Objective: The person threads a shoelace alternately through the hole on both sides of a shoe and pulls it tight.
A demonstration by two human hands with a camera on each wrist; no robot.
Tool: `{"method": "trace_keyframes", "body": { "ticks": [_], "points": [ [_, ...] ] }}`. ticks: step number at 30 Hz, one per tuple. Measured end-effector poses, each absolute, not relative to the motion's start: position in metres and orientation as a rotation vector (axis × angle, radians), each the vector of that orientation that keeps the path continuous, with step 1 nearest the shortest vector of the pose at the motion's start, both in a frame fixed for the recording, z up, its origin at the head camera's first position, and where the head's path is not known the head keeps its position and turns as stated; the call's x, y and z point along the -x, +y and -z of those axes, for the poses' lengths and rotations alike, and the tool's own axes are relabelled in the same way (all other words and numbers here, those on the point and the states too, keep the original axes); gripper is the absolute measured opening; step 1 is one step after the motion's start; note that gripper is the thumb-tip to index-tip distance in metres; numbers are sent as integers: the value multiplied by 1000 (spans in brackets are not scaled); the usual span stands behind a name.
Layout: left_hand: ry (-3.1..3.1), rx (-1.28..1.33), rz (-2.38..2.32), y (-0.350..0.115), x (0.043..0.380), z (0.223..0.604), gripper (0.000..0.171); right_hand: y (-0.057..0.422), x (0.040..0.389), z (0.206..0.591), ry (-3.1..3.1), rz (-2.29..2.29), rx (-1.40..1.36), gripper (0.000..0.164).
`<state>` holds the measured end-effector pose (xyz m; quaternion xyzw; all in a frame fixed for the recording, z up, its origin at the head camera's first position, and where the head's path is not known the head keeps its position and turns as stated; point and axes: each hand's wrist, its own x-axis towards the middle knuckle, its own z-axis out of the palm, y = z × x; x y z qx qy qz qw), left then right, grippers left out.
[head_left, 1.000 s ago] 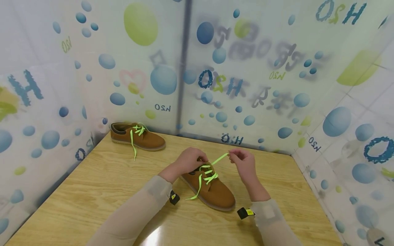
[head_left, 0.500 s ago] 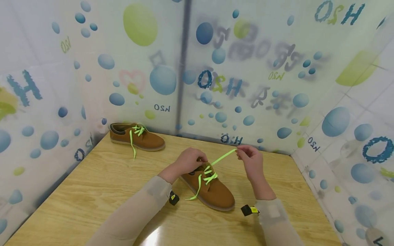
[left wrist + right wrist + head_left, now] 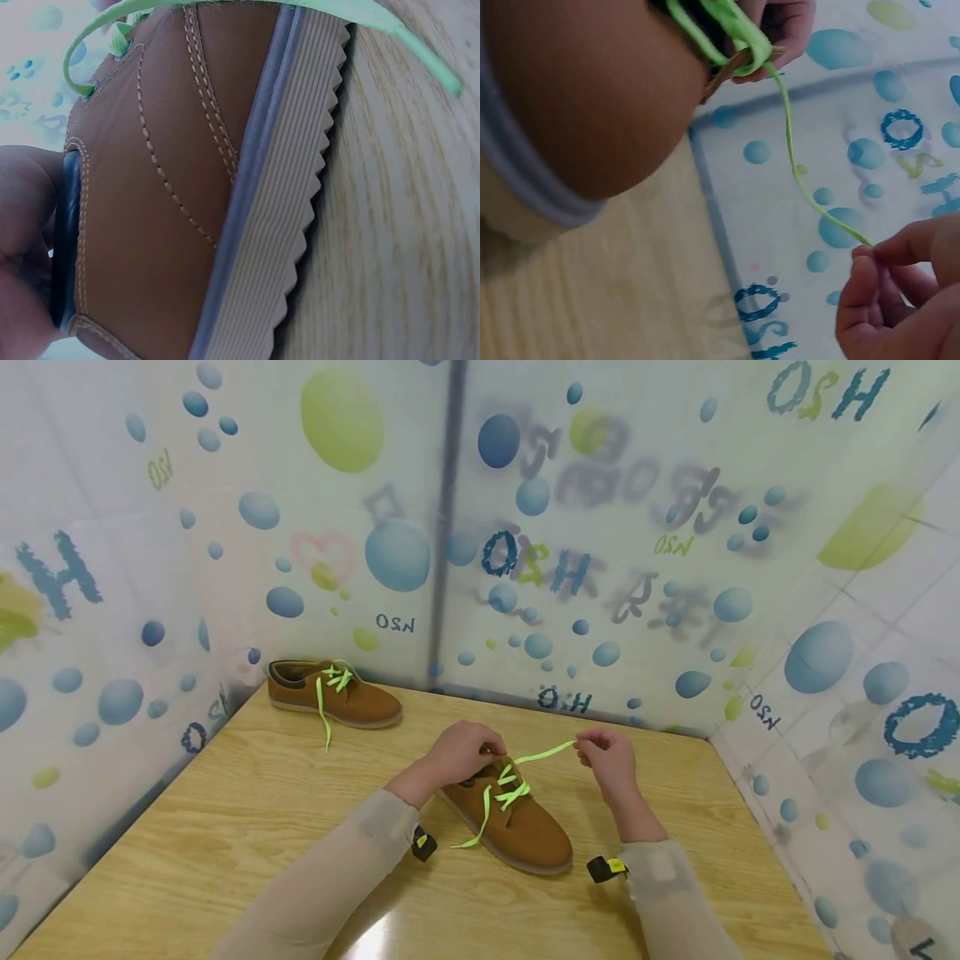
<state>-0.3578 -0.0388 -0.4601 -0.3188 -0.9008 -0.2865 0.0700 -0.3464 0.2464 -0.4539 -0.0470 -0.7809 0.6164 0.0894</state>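
A brown lace-up shoe [image 3: 525, 827] with bright green laces stands on the table, its toe toward the lower right. My left hand [image 3: 465, 752] holds the shoe at its opening, by the tongue; in the left wrist view its fingers [image 3: 26, 217] reach in past the dark collar lining. My right hand [image 3: 611, 764] pinches the end of one green shoelace [image 3: 789, 142] between thumb and fingertips. That lace runs slightly slack from the top eyelets to the right hand. The other lace end [image 3: 483, 827] hangs over the shoe's near side onto the wood.
A second brown shoe [image 3: 360, 702] with green laces stands at the table's back left, one lace end hanging down. Patterned walls [image 3: 637, 510] close in the wooden table [image 3: 285, 802] behind and at both sides. Small black cameras [image 3: 423, 843] sit at both wrists.
My right hand moved right and up, drawing the lace out longer and tight. It then lowered slightly, and the lace now sags. My left hand and the shoe stayed in place.
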Motion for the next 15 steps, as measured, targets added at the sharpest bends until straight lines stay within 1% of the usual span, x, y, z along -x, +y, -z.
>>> {"method": "trace_keyframes", "body": {
  "ticks": [3,7,12,15],
  "points": [
    [-2703,961,865,-39,357,460,14,246,350,467,-2501,-1794,145,23],
    [-2708,956,861,-39,357,459,14,243,352,481,-2703,-1712,113,18],
    [-2728,942,864,-38,357,459,14,242,352,487,-2785,-1616,100,13],
    [-2726,945,852,-39,356,458,14,243,352,487,-2832,-1484,112,14]
  ]
}}
